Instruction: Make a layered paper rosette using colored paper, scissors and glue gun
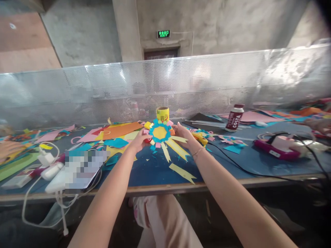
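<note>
Forearms cross worktop; left hand, fingers closed, holds rosette, streamers toward near edge; right hand at right rim, grip undetermined.

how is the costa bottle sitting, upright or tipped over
Upright: the bottle stands on its base on the blue table, its dark red cap uppermost.

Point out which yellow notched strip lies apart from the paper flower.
The strip nearest the table's front edge; tabletop shows between it and the flower, while the other strips appear to meet the flower.
</note>
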`<action>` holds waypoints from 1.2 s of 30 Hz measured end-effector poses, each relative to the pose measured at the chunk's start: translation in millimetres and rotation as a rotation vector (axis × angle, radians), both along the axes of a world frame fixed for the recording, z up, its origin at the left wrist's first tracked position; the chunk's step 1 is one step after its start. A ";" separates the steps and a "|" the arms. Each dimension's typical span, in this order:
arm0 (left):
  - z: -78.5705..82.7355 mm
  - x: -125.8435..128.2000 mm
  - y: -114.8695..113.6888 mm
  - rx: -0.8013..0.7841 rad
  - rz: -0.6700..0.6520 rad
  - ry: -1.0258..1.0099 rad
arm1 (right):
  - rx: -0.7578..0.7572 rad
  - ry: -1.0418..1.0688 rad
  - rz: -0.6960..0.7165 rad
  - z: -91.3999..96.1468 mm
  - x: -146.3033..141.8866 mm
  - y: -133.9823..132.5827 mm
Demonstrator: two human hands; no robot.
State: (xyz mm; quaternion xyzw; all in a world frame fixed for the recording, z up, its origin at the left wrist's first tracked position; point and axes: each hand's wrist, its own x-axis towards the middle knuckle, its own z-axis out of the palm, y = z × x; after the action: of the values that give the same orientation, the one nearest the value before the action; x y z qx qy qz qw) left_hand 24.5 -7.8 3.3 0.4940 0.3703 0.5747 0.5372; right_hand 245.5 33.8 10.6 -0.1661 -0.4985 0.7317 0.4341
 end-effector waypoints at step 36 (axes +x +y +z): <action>-1.3 20.1 4.2 0.017 0.160 -0.093 | -0.345 0.035 -0.023 -3.8 -6.0 -1.5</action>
State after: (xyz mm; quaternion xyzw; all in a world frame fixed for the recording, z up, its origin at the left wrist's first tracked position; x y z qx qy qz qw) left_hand 44.6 -3.7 2.0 0.4402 0.3783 0.6412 0.5019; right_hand 239.5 32.3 6.8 -0.2308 -0.3560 0.8042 0.4162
